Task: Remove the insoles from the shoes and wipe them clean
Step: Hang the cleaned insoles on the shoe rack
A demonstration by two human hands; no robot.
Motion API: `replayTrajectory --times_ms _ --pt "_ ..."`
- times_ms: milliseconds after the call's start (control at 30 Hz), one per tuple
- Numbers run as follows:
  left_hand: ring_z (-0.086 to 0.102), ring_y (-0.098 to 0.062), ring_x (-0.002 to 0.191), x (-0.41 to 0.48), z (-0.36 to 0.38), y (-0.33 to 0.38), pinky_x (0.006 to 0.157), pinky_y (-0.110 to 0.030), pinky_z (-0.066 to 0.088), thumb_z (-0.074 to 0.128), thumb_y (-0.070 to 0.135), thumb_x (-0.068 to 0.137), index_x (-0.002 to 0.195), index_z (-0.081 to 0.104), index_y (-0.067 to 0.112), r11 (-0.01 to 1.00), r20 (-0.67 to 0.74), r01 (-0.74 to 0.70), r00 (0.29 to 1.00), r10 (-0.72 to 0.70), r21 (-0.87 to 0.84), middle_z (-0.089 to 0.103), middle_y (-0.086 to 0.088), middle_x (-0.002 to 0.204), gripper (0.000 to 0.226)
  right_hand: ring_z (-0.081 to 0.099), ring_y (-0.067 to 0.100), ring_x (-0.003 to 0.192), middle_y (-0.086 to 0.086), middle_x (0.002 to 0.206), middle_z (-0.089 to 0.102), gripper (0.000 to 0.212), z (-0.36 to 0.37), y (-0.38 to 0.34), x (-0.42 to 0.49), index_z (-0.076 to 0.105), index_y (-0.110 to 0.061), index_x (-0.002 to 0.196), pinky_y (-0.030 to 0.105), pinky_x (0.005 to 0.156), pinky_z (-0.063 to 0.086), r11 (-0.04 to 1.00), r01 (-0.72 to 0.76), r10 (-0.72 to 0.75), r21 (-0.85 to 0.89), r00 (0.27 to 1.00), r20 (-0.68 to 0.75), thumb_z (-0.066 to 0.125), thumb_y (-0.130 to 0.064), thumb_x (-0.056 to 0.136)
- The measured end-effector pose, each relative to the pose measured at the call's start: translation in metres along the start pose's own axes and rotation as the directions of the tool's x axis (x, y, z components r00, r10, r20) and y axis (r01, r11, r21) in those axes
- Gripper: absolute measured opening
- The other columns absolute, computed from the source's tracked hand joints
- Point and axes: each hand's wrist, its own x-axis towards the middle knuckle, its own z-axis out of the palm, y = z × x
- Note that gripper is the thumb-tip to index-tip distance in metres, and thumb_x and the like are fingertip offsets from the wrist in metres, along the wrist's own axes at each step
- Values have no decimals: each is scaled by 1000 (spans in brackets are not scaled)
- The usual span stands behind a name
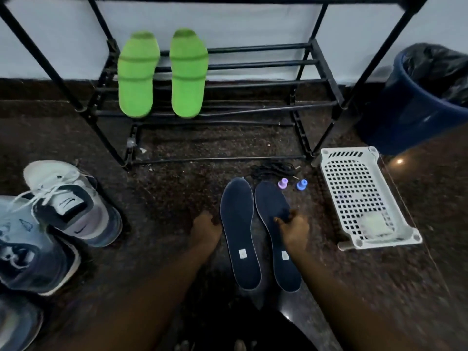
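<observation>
Two dark navy insoles lie side by side on the speckled floor, the left insole [239, 236] and the right insole [274, 239], each with a small white label near the heel. My left hand [205, 228] rests at the left insole's outer edge, fingers curled down. My right hand [293, 230] pinches the right insole's outer edge about halfway along it. A grey and navy sneaker [73, 201] stands at the left, partly on a second shoe [33, 252]. Two green insoles [162, 72] lie on the black rack.
A black metal shoe rack [253, 64] stands ahead against the wall. A white perforated basket [362, 196] with a pale cloth lies at the right. Behind it is a blue bin [415, 102]. Black laces [273, 169] and two small plastic pegs [291, 184] lie beyond the insoles.
</observation>
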Motion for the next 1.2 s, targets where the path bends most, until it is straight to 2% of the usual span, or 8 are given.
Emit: replayTrajectory --times_ms 167,367,533,667,767,833,1000,1200 --pt "59 -34 107 -6 25 -8 81 -35 45 72 22 83 118 50 -3 992 63 113 991 -117 57 61 -20 116 48 43 40 115 24 124 45 59 2 29 -6 44 5 117 44 94 35 986 -95 94 -138 996 -14 75 -22 74" --pt "58 -33 108 -11 42 0 77 -35 46 76 20 78 122 43 0 988 84 146 985 -150 51 57 -17 118 59 41 38 117 18 127 44 53 2 38 -7 46 0 118 44 90 37 980 -111 117 -164 993 27 71 -26 79" --pt "63 -29 86 -10 52 1 80 -37 50 67 3 84 91 62 -5 993 152 116 982 -109 -36 63 -14 90 12 56 35 104 18 117 57 44 3 38 -1 53 -2 113 43 83 46 985 -167 169 -30 984 55 73 -20 78" --pt "65 -36 93 -10 45 -4 77 -44 56 70 -1 79 102 67 -4 982 126 134 985 -118 -131 68 -23 105 23 61 32 94 21 109 64 30 -6 36 1 62 5 107 30 74 45 975 -216 213 53 975 60 69 -9 81" --pt "65 -37 95 -12 31 -3 76 -42 56 68 -6 80 103 63 -4 976 119 119 988 -98 -182 66 -23 105 24 53 20 61 23 97 66 19 -12 33 0 64 13 93 10 44 37 962 -228 216 154 972 88 68 1 79" --pt "64 -38 96 -12 21 0 76 -42 55 67 -8 81 103 62 -4 976 113 94 991 -72 -197 65 -24 106 23 54 19 62 24 96 66 18 -14 31 0 64 13 92 5 40 38 938 -243 226 248 969 96 68 5 77" --pt "63 -37 97 -22 -12 20 80 -46 55 67 -9 80 103 62 -4 979 90 13 996 5 -202 65 -23 104 24 59 21 76 18 95 68 19 -30 7 -5 68 6 94 30 68 50 922 -196 167 334 980 112 70 3 76" --pt "60 -26 81 -41 -53 54 68 -38 52 67 -6 81 88 57 8 974 76 -121 988 138 -193 63 -17 90 19 60 22 72 6 75 66 15 -62 -33 -17 69 4 91 36 76 51 879 -143 111 455 989 96 70 2 76"
